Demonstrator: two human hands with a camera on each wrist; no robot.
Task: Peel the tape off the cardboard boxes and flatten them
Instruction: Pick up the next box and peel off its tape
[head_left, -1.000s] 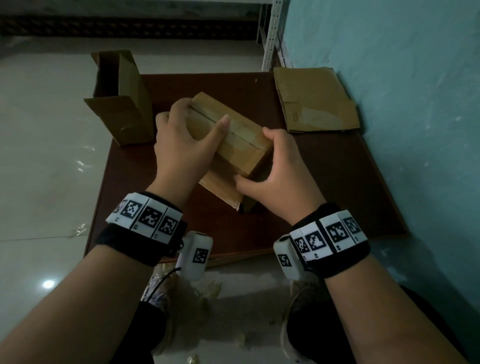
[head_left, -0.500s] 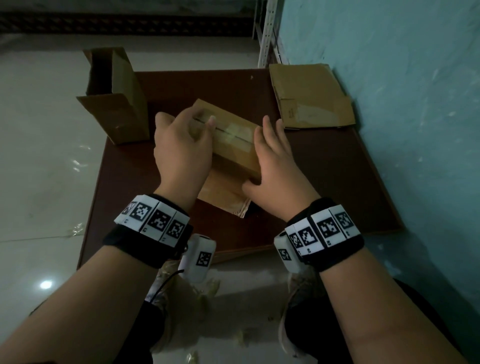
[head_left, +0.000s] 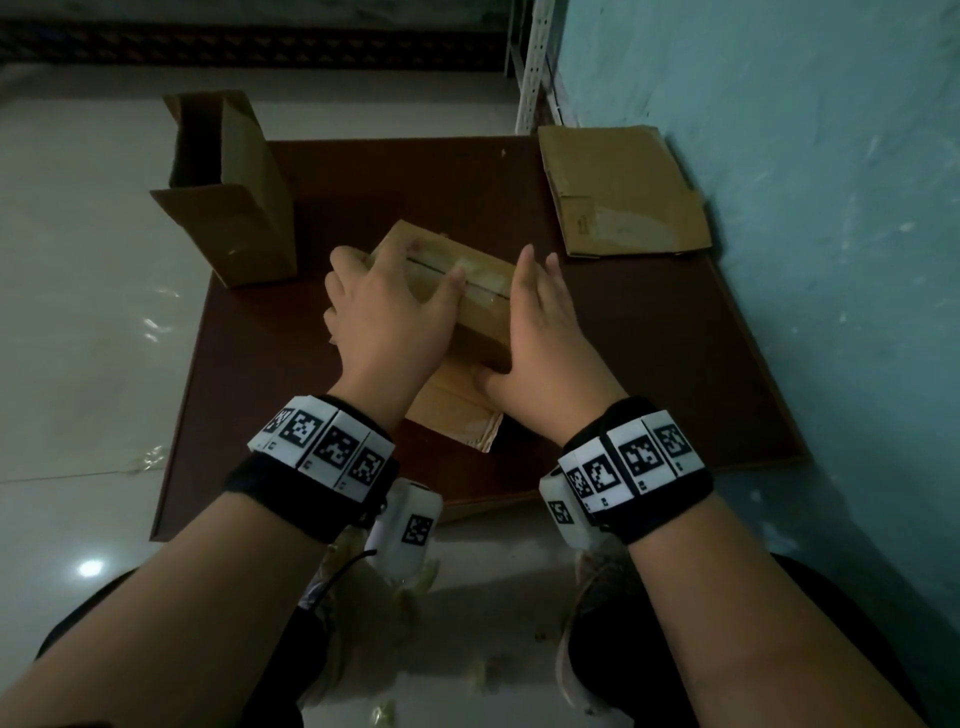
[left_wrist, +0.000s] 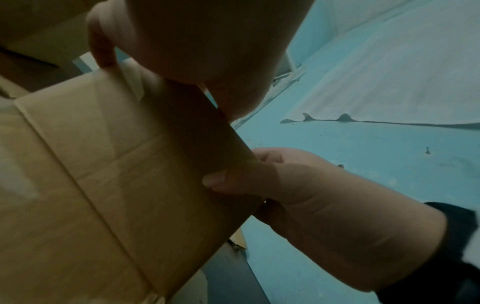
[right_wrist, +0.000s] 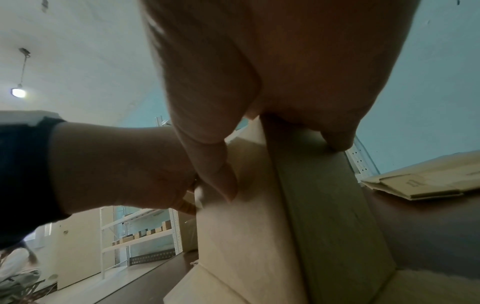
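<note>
— Where is the taped box (head_left: 470, 291) sitting?
— On the desk (head_left: 649, 364), centre.
— And the hands?
— Left hand (head_left: 387, 317) is gripping its left end; right hand (head_left: 545, 338) is pressing flat, fingers straight, against the right end.

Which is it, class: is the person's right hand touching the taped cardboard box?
Touching. The head view shows the right hand pressed flat against the taped cardboard box, thumb on its near side.

**Cardboard, tape and polished tile**

The box (head_left: 470, 306) is showing matt brown cardboard, its tape (head_left: 480, 270) gleaming glossy. The table (head_left: 649, 338) is looking smooth, dark wood-like. The floor (head_left: 88, 312) is shining like polished tile.
</note>
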